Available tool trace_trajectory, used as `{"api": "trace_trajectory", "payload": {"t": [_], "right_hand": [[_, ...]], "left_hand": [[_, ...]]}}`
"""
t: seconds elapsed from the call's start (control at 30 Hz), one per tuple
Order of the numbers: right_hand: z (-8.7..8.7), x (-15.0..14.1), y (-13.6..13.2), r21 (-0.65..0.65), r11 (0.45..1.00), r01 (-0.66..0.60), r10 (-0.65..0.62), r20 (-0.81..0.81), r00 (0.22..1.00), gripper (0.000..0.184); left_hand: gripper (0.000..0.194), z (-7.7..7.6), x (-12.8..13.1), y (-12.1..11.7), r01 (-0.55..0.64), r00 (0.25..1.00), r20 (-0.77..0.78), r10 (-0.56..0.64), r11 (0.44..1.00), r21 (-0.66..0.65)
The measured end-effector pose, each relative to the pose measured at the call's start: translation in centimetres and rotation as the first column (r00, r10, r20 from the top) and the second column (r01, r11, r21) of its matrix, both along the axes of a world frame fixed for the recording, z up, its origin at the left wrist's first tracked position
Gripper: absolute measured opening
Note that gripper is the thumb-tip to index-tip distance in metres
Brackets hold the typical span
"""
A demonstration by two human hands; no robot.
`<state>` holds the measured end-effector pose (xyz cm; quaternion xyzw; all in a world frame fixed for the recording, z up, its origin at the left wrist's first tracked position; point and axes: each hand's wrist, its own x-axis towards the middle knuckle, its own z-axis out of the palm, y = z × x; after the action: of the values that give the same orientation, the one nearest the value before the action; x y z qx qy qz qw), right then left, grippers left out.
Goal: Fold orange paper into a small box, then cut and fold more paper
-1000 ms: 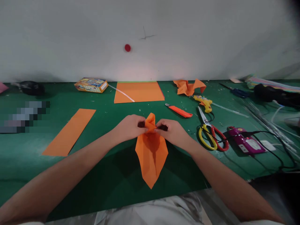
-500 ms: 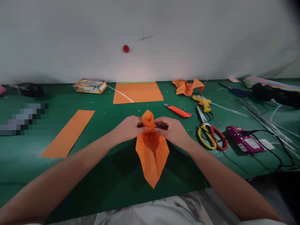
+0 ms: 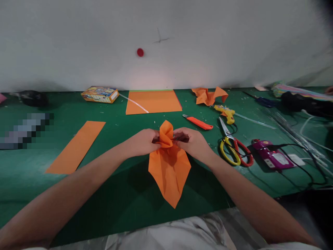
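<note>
An orange folded paper piece (image 3: 170, 170) is held up in front of me, with a rolled, twisted top and a wide, pointed lower part. My left hand (image 3: 144, 141) pinches it at the left of the narrow neck. From the right, my right hand (image 3: 191, 140) grips the same neck, fingers curled and thumb against the paper. Some fingertips are hidden behind the rolled top. Beyond my right hand lies a red-orange utility knife (image 3: 199, 123). To the left of my left arm, a flat orange paper strip (image 3: 78, 147) rests on the green table (image 3: 111, 194).
At the back are a small printed box (image 3: 100, 94), stacked orange sheets (image 3: 153, 102) and a crumpled orange paper shape (image 3: 208, 96). A yellow glue gun (image 3: 226, 114), scissors (image 3: 230, 149) and a purple power adapter (image 3: 273, 154) with black cables lie on the right.
The paper's rolled top has turned and stands a little more to the right. Its lower part looks spread wider, and its tip has swung slightly right. Both hands keep hold.
</note>
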<state>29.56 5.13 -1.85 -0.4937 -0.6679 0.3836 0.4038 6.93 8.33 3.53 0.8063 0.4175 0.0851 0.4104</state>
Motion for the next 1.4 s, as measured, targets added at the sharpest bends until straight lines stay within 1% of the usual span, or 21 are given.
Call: {"api": "trace_trajectory", "payload": {"t": [0.07,0.1,0.17,0.23,0.3,0.4,0.5,0.6,0.77,0.8,0.87,0.97,1.07,1.23,1.3,1.4], "right_hand": [[-0.1,0.1,0.0,0.003,1.000,0.019,-0.019,-0.018,1.000,0.022],[-0.1,0.1,0.0,0.008,0.999,0.032,-0.031,-0.018,0.999,0.017],[-0.1,0.2,0.0,0.025,0.998,0.060,-0.060,0.003,0.998,0.010],[0.1,0.4,0.0,0.043,0.996,0.081,-0.082,0.028,0.996,0.009],[0.2,0.5,0.0,0.050,0.995,0.089,-0.091,0.037,0.995,0.006],[0.5,0.6,0.0,0.091,0.993,0.072,-0.080,0.085,0.993,0.013],[0.5,0.7,0.0,0.147,0.988,0.037,-0.060,0.156,0.986,0.017],[0.4,0.9,0.1,0.141,0.990,0.006,-0.029,0.167,0.985,0.019],[0.4,0.8,-0.1,0.098,0.992,-0.078,0.061,0.166,0.984,0.019],[0.5,0.7,-0.2,0.101,0.990,-0.094,0.076,0.169,0.983,0.019],[0.7,0.5,-0.3,0.119,0.987,-0.103,0.081,0.175,0.981,0.020],[0.8,0.2,-0.3,0.158,0.983,-0.096,0.069,0.173,0.983,0.024],[0.5,-0.2,-0.3,0.196,0.975,-0.106,0.073,0.168,0.983,0.022],[-0.1,-0.7,-0.4,0.261,0.954,-0.148,0.113,0.142,0.983,0.021],[-0.2,-0.7,-0.4,0.249,0.961,-0.125,0.091,0.142,0.986,0.019],[-0.3,-0.4,-0.2,0.222,0.973,-0.063,0.027,0.161,0.987,0.015]], "left_hand": [[0.029,-0.4,-0.2,0.1,-0.007,0.995,0.095,0.011,0.999,-0.046],[0.033,-0.7,-0.2,0.2,-0.032,0.989,0.140,0.039,0.998,-0.051],[0.042,-1.6,-0.4,0.5,-0.138,0.965,0.221,0.139,0.990,-0.016],[0.047,-2.4,-0.5,0.8,-0.267,0.924,0.294,0.246,0.963,0.034],[0.046,-2.8,-0.6,1.1,-0.319,0.897,0.340,0.283,0.946,0.054],[0.033,-2.8,-0.5,1.2,-0.285,0.906,0.347,0.243,0.956,0.074],[0.025,-2.6,-0.4,1.2,-0.275,0.926,0.286,0.248,0.960,0.060],[0.028,-2.8,-0.3,1.2,-0.283,0.921,0.279,0.271,0.959,0.003],[0.033,-3.3,0.1,1.3,-0.334,0.860,0.407,0.308,0.942,-0.007],[0.035,-3.3,0.2,1.2,-0.325,0.858,0.414,0.303,0.946,-0.019],[0.034,-3.3,0.4,1.0,-0.263,0.878,0.402,0.261,0.963,-0.051],[0.025,-3.3,0.7,0.7,-0.182,0.914,0.357,0.193,0.981,-0.066],[0.016,-3.4,0.9,0.7,-0.195,0.928,0.312,0.203,0.979,-0.056],[0.014,-3.5,1.3,0.8,-0.217,0.940,0.257,0.223,0.975,-0.051],[0.016,-3.5,1.1,0.8,-0.217,0.948,0.228,0.223,0.975,-0.050],[0.035,-3.5,0.8,0.8,-0.198,0.945,0.256,0.205,0.979,-0.051]]}}
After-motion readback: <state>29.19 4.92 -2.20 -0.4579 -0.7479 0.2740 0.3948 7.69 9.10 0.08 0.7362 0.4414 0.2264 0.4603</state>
